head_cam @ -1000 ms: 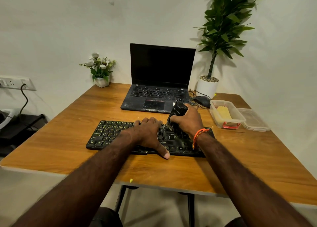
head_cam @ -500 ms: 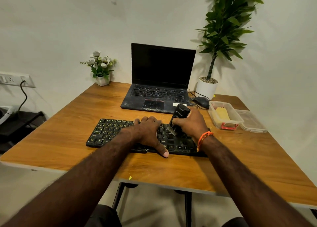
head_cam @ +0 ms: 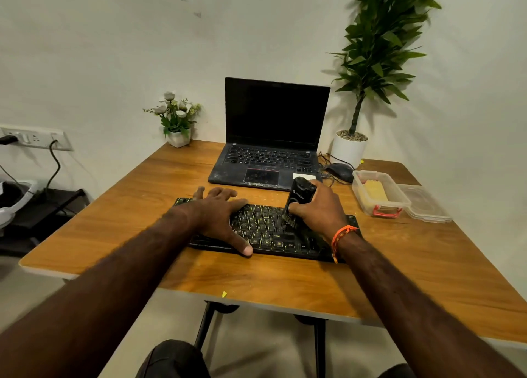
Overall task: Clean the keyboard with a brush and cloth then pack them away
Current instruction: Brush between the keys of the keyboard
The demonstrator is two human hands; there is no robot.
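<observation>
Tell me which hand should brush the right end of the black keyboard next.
Right. The right hand already grips the black brush, bristles down on the black keyboard near that end, while the left hand lies flat, steadying the left half.

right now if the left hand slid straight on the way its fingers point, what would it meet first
Probably nothing soon: the left hand lies flat on the keyboard, fingers pointing away and slightly left. Past the far edge is bare table; the laptop looks off to the right, though depth is unclear.
</observation>
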